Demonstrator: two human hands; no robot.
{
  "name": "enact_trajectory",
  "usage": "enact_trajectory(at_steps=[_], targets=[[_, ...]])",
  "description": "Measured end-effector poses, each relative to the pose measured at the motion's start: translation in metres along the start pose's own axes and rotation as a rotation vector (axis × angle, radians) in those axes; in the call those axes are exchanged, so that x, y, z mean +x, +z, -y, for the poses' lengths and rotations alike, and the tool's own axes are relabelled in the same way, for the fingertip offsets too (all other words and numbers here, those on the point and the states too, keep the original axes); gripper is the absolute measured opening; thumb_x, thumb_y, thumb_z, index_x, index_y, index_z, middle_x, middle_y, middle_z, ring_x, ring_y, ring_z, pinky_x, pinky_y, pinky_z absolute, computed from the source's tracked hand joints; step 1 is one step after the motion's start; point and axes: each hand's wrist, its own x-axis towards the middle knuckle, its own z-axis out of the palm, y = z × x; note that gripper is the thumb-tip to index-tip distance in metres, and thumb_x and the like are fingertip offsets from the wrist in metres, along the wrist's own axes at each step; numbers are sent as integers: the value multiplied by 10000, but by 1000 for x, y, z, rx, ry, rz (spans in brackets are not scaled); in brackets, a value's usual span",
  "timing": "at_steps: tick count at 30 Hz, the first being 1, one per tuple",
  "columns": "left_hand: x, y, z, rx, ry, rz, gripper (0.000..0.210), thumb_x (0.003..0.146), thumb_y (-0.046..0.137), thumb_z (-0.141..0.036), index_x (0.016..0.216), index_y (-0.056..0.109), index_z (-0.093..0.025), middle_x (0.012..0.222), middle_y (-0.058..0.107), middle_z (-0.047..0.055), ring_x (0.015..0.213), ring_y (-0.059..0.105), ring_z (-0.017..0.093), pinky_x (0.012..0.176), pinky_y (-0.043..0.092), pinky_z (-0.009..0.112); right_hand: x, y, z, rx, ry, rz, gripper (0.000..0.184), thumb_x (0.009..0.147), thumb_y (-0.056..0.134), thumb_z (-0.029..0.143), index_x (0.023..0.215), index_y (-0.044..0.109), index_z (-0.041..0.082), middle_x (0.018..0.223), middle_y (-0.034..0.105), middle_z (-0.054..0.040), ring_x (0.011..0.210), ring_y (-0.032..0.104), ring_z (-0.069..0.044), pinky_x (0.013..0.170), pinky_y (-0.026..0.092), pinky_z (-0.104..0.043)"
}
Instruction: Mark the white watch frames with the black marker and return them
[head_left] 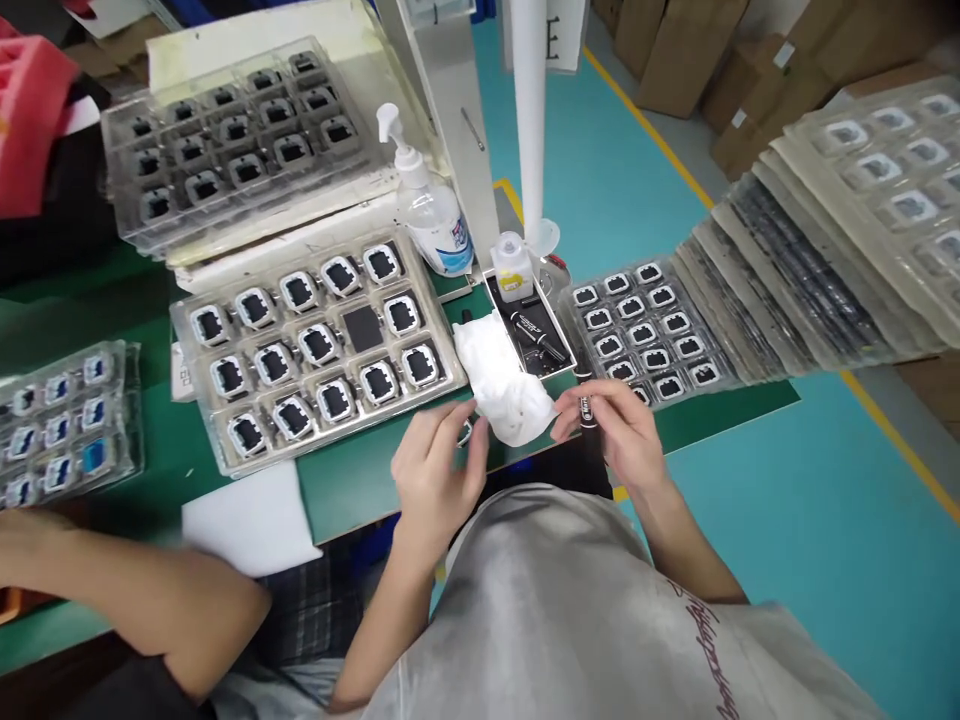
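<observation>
Marker [587, 412] in the right hand [622, 425], fingers wrapped round the barrel, near upright; likely light, stiff, smooth, best taken mid-barrel. Just left, part [465, 433] in the left hand [433, 465], pinched narrowly between thumb and fingertips, mostly hidden; cannot tell how firmly. Probably light and rigid, perhaps easily scratched, so by the rim, off the face. Just beyond, between both hands, cloth [514, 390]: crumpled, soft-looking. Past that, box [561, 369] with bottle [512, 285]. Ahead of the left hand, tray [199, 355], then pump bottle [439, 225]. Ahead of the right hand, stack [795, 240], slanting away. Farthest, cartons [675, 50].
</observation>
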Motion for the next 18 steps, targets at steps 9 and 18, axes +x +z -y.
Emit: enact_trajectory(at_steps=[9,18], targets=[[-64,-4,45,142,-267,306,690,1249,822,-534,1854,639,-257,1641,780,242,1436,726,463,1233,671,677,-18,22,-31,-475,-271,-43,309,1180,900,526,1329,678,371,1128,975,-38,871,908,-288,884,783,-507],[-65,-2,46,-106,-410,191,396,1178,913,-392,1542,825,-264,1431,866,149,1250,824,343,1131,731,514,5,46,-47,-777,-417,71,412,1141,941,298,1526,810,367,1415,936,-123,1228,923,-378,1085,782,-574]])
